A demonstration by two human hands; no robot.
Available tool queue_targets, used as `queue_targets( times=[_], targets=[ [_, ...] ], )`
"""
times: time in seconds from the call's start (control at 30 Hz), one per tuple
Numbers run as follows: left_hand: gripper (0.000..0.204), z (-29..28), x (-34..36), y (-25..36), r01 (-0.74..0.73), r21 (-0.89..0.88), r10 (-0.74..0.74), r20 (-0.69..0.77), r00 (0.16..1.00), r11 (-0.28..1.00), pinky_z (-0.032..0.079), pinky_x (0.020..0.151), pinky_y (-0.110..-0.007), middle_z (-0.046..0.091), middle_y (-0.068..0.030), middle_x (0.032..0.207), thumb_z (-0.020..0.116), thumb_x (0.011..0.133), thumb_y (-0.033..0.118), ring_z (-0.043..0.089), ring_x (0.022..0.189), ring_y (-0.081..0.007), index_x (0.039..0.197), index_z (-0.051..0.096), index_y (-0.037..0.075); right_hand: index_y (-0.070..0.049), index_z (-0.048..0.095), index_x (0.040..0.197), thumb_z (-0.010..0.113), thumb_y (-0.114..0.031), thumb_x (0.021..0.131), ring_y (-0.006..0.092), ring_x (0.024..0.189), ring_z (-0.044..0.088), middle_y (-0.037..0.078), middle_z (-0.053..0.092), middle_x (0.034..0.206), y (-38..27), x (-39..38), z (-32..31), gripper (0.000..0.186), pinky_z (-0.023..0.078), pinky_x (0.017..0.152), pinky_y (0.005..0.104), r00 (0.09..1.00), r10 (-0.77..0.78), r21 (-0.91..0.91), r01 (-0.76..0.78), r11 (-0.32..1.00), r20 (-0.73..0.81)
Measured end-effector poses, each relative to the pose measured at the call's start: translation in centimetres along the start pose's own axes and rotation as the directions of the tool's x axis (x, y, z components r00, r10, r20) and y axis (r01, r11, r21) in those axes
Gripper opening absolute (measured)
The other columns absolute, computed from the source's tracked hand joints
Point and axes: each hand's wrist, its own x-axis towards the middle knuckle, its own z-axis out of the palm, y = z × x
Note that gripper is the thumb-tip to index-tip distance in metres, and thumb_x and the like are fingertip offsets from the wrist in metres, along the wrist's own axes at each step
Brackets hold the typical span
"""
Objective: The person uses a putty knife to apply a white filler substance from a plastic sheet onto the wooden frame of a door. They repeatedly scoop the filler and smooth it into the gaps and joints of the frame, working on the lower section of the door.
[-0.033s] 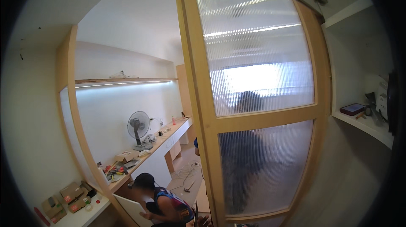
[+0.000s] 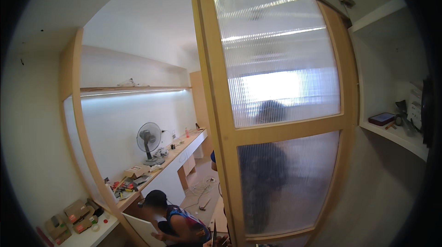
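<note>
Neither of my hands can be made out. Close before me stands a wood-framed panel (image 2: 290, 123) with ribbed translucent panes. Behind it shows the blurred dark shape of a person (image 2: 262, 173); a bit of blue sleeve (image 2: 213, 156) sticks out past its left post. At the lower edge, by that post, are some fingers (image 2: 222, 240) beside a thin dark object; whose they are I cannot tell. Lower left of middle, a crouching co-worker (image 2: 182, 224) in a patterned sleeveless top has a hand on a white board (image 2: 140, 226).
Along the left wall runs a long counter (image 2: 184, 145) with a grey fan (image 2: 148, 139) and scattered tools (image 2: 129, 187). Cardboard boxes (image 2: 76, 210) sit on a white ledge at lower left. Cable (image 2: 202, 187) and a hammer (image 2: 205, 204) lie on the floor. A white shelf (image 2: 391, 139) stands right.
The whole scene has shifted very slightly in the picture. The crouching co-worker stays in nearly the same pose, a hand still at the white board.
</note>
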Motion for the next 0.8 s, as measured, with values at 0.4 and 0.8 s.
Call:
queue_targets(
  times=[0.4, 0.8],
  targets=[
    [0.03, -4.9, 2.4, 3.7, 0.323, -0.139, -0.295, 0.19, 0.937, 0.936, 0.045, 0.079, -0.045, 0.063, -0.0138, 0.105, 0.044, 0.091, 0.034, 0.056, 0.087, -0.0272, 0.088, 0.059, 0.008, -0.003, 0.069, 0.096, 0.066, -0.018, 0.088, 0.0142, 0.079, 0.062, 0.003, 0.065, 0.091, 3.2, -6.7, 1.8, 0.018, 0.05, 0.067, 0.0304, 0.981, -0.137, 0.081, 0.15, 0.985, -0.14],
    [0.029, -9.3, 0.7, 10.5, 0.547, -0.077, -0.491, 0.348, 0.798, 0.834, 0.043, 0.086, -0.042, 0.063, -0.0144, 0.109, 0.045, 0.09, 0.032, 0.057, 0.095, -0.0274, 0.081, 0.056, 0.008, -0.003, 0.068, 0.096, 0.064, -0.017, 0.09, 0.0141, 0.079, 0.062, 0.002, 0.065, 0.09, 13.0, -16.7, 9.4, 0.017, 0.05, 0.067, 0.0307, 0.858, -0.239, -0.018, 0.26, 0.966, -0.455]
  ],
)
